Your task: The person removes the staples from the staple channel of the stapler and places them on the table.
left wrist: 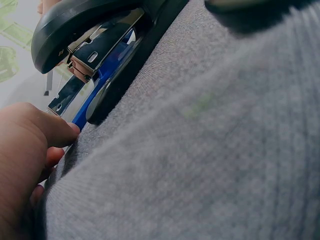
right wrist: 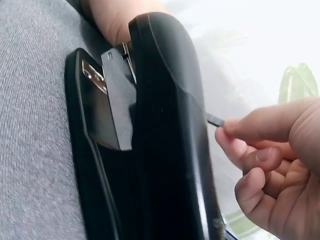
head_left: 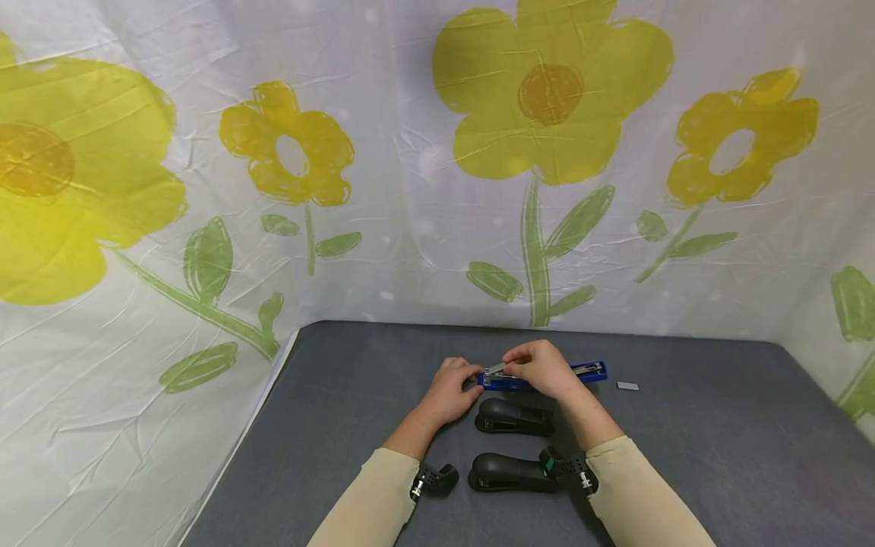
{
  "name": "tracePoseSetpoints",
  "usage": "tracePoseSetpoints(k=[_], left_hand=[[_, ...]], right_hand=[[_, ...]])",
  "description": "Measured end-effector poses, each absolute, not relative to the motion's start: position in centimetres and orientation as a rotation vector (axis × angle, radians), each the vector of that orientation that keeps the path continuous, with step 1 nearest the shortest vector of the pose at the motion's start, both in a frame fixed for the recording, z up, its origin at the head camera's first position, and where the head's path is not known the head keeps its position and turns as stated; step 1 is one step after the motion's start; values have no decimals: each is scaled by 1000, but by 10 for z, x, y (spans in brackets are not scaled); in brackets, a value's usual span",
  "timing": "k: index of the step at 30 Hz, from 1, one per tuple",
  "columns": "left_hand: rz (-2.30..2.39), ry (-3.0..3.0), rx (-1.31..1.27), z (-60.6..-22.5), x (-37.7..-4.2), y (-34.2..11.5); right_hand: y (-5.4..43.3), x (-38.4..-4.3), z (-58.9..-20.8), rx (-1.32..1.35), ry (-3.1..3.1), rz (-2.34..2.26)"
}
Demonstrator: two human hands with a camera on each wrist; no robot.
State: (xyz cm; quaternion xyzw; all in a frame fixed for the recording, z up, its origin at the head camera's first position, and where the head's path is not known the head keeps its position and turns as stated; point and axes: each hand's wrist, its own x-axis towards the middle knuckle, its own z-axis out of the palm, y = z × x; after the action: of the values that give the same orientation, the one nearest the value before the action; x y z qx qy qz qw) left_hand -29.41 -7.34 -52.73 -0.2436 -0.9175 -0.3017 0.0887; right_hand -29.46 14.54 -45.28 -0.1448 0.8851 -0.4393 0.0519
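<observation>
A blue stapler (head_left: 596, 371) lies lengthwise on the dark table, its metal staple channel exposed. At its left end my left hand (head_left: 451, 389) grips it between thumb and fingers; the left wrist view shows the thumb against the blue base (left wrist: 80, 116). My right hand (head_left: 543, 368) pinches a short strip of staples (head_left: 496, 368) over the left part of the channel. In the right wrist view that strip (right wrist: 215, 120) sticks out from thumb and fingertip, its far end hidden behind a black stapler (right wrist: 175, 125). My right hand covers the blue stapler's middle.
Another strip of staples (head_left: 627, 386) lies just right of the blue stapler. Two black staplers, a nearer one (head_left: 513, 472) and a farther one (head_left: 513, 417), lie between my forearms. A flower-printed cloth (head_left: 410, 228) hangs behind the table.
</observation>
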Motion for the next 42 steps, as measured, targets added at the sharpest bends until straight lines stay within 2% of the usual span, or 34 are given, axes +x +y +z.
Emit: tracePoseSetpoints(k=[22,42], left_hand=[[-924,-2727,-717,-525,-292,-73],[-901,-2748,-704,-525,-294,-71]], right_hand=[[210,-280,-403,-405,2593,-1403],[266,-275,-391,-212,2623,-1467]])
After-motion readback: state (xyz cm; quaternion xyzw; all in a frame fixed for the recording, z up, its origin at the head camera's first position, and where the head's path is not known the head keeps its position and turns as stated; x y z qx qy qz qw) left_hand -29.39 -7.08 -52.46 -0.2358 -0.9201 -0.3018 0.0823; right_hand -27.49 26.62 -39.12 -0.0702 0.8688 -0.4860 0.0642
